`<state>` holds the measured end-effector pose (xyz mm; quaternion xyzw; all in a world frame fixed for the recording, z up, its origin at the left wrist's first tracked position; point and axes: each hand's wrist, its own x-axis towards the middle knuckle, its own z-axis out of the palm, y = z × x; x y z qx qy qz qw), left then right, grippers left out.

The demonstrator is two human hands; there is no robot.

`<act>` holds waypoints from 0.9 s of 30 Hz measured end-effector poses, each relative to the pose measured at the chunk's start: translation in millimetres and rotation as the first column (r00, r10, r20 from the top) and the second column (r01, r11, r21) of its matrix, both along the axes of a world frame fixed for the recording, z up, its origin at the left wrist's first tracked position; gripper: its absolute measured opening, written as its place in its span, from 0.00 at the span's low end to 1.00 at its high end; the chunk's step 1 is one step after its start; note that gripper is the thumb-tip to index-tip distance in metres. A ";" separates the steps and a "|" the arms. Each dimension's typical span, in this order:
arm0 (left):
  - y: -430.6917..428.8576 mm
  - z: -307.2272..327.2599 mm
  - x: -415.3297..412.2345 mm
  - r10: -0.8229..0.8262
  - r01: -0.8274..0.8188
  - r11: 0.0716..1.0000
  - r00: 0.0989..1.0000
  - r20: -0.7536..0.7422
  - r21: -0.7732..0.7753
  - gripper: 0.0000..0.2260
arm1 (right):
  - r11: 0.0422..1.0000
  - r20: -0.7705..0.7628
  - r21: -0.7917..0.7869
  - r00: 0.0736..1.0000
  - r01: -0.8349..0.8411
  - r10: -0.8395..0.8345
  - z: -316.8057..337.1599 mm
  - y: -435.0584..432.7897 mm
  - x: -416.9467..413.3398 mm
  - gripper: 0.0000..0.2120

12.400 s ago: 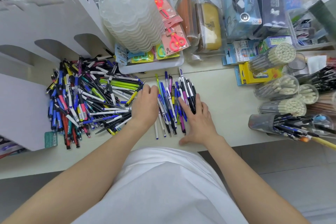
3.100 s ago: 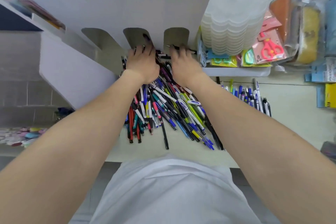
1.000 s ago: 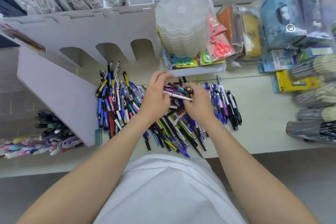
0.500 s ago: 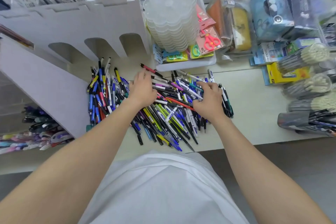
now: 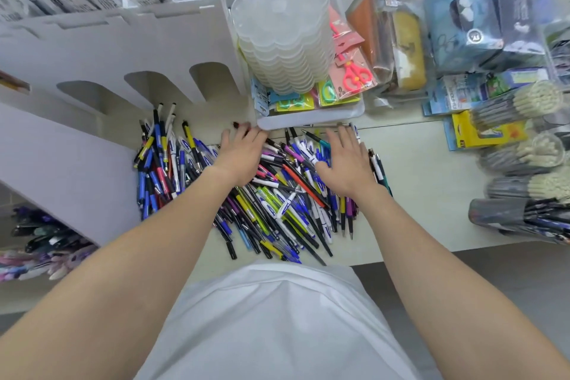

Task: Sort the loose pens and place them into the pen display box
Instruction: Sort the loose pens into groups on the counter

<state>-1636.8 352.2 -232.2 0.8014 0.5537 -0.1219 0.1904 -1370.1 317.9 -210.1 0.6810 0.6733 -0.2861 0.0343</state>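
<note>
status: early stage; sorting in progress, no placement confirmed.

1. hands. the left hand (image 5: 243, 157) and the right hand (image 5: 345, 166) both lie palm down on the loose pens (image 5: 277, 210), fingers extended and spread. neither hand grasps a pen; both are released and press flat on the heap.

2. location of the pens. the loose pens lie in a crossed, multi-colour heap on the surface (image 5: 425, 182), between the two forearms and just in front of a white tray (image 5: 308, 123). a second group of pens (image 5: 160, 170) lies roughly parallel at the left, close beside the side panel of the pen display box (image 5: 123, 49). a few pens (image 5: 377, 170) lie just right of the right hand.

3. pen display box. it stands at the far left of the surface. its three arched openings (image 5: 151, 86) show no pens inside. whether the left group lies within the base of the box or only in front of it cannot be determined.

4. work done. judged from the layout, only partial alignment: the left group points one way, while the central heap is unsorted.

5. work left. most of the task: separate the heap by type or colour, align each set, then load the sets into the box.
</note>
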 end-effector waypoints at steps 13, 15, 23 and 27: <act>-29.0 -2.2 36.2 0.249 -0.248 0.968 0.956 0.157 -0.026 0.20 | 0.976 0.338 0.064 0.925 -0.206 0.173 -12.0 27.2 -9.5 0.23; -28.1 -2.4 44.3 0.297 -0.299 0.954 0.938 0.179 -0.018 0.17 | 0.966 0.389 0.088 0.902 -0.241 0.190 -12.5 27.1 -8.1 0.22; -21.9 9.9 56.0 0.314 -0.303 0.946 0.945 0.088 -0.117 0.17 | 0.935 0.462 0.134 0.855 -0.328 0.234 -3.1 21.4 -5.7 0.20; -23.0 11.4 52.8 0.294 -0.281 0.951 0.950 0.105 -0.125 0.17 | 0.948 0.424 0.170 0.889 -0.268 0.176 2.8 -2.8 5.1 0.16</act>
